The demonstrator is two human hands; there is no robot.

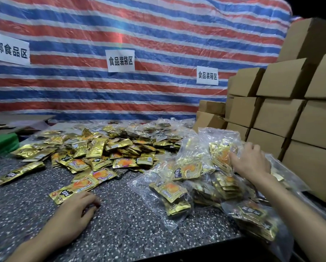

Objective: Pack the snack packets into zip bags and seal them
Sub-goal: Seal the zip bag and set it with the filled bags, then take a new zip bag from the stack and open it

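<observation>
Clear zip bags (147, 195) full of gold snack packets (168, 188) crowd the counter (120, 227) at right, the right grip (251, 163) clutching one, the left grip (77, 207) loosely curled and empty, the seals unclear.

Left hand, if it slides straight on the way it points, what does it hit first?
Probably the nearest gold packet, lying flat on the table just beyond the left hand; the loose pile lies behind it. Depth is unclear.
</observation>
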